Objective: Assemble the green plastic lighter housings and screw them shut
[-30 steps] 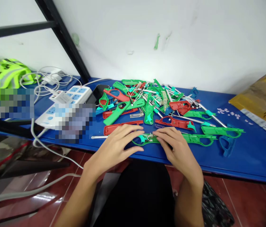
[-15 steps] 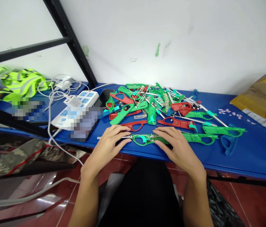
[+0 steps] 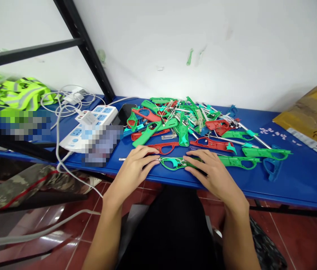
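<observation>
Slim green plastic shell with a looped end (image 3: pixel 170 168) lies 9-to-3 o'clock on the blue counter (image 3: pixel 301 180), right between both hands, neither nearer. Left hand (image 3: pixel 137 163) pinches its silver metal rod (image 3: pixel 122 159) toward 9; right hand's (image 3: pixel 213 165) grip, slightly parted, straddles the 3 o'clock side.

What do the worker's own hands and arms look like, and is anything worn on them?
The left hand and right hand are ungloved, with no rings visible. Both forearms show no sleeves, watch or bracelet.
</observation>
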Motion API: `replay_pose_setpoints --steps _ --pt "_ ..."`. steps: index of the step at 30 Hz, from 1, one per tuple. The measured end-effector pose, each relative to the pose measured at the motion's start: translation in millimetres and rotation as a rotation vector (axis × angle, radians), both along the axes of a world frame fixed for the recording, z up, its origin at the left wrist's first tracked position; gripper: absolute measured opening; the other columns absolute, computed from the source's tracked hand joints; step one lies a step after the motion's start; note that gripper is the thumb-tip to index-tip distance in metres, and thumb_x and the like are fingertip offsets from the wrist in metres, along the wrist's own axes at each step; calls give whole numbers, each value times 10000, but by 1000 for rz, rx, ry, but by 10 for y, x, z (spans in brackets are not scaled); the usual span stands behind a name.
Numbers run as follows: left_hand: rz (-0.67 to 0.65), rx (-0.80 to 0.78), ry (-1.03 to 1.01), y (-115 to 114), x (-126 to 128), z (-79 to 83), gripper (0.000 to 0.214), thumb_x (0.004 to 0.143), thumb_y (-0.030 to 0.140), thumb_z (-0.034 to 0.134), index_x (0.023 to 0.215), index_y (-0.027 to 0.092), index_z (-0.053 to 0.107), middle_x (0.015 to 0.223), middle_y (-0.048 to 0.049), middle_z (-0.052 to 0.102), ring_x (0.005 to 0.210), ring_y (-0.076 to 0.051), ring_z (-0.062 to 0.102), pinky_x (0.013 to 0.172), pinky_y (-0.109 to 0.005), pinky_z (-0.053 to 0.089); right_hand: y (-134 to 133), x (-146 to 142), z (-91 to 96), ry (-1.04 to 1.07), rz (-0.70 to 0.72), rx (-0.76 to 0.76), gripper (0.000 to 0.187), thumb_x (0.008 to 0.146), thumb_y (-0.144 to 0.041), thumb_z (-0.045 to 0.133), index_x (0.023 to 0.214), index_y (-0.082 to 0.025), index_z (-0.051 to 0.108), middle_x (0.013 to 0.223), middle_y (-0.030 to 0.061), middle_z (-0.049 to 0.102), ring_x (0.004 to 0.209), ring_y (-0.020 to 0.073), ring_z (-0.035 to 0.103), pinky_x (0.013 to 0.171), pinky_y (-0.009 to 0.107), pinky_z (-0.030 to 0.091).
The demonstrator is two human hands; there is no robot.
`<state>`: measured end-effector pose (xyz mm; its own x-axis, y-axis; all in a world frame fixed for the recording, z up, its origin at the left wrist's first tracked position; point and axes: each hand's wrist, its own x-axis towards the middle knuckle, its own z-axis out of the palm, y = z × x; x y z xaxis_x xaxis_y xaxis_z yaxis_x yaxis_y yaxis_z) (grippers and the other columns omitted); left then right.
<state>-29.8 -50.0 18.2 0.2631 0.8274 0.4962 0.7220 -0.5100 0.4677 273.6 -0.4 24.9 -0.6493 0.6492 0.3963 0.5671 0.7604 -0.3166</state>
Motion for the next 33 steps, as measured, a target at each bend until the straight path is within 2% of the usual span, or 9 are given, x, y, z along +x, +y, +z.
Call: replay_pose_setpoints --steps 5,9,11,14,16,26,33 --pt "27 65 8 14 38 -42 161 1106 274 685 1166 253 833 1331 -74 796 1238 -285 691 1074 -507 551 -21 8 -20 -22 -36 5 359 1150 -359 600 1478 -262 709 1506 109 724 1351 319 683 1143 542 548" --pt "80 74 28 -9 47 -39 227 1078 283 733 1297 250 783 1388 -82 778 1298 -299 662 1092 -511 545 -39 8 -24 21 -54 13 473 1140 -338 627 1606 -263 596 1505 112 728 1358 315 695 1152 534 551" --pt "93 84 27 -25 44 -38 252 1062 282 759 1312 246 764 1396 -84 775 1303 -296 666 1092 -505 538 -45 5 -16 49 -41 13 435 1138 -323 633 1569 -267 619 1495 104 737 1354 308 703 1153 535 552" --pt "101 140 34 -41 39 -45 153 1055 258 770 1206 248 784 1351 -68 797 1274 -285 679 1061 -485 532 -49 0 -8 77 -12 11 281 1138 -298 634 1405 -266 717 1463 85 757 1330 297 721 1153 537 551" --pt "98 164 54 -43 41 -46 114 1057 243 765 1165 254 799 1336 -59 806 1262 -282 681 1040 -476 528 -51 -5 -8 94 -8 -7 241 1137 -281 635 1351 -265 746 1440 78 771 1308 289 735 1152 536 558" --pt "101 158 107 -39 56 -28 111 1069 230 745 1137 270 823 1273 -43 832 1199 -275 693 986 -468 509 -48 -21 -2 118 -2 -56 234 1152 -253 599 1326 -254 755 1417 78 785 1277 273 751 1122 506 589" --pt "176 136 137 -61 148 -44 83 1087 287 725 1092 279 807 1256 -38 835 1187 -290 696 1084 -544 439 -34 -27 -34 122 -2 -67 232 1161 -273 581 1310 -256 757 1408 83 784 1278 271 748 1132 516 594"
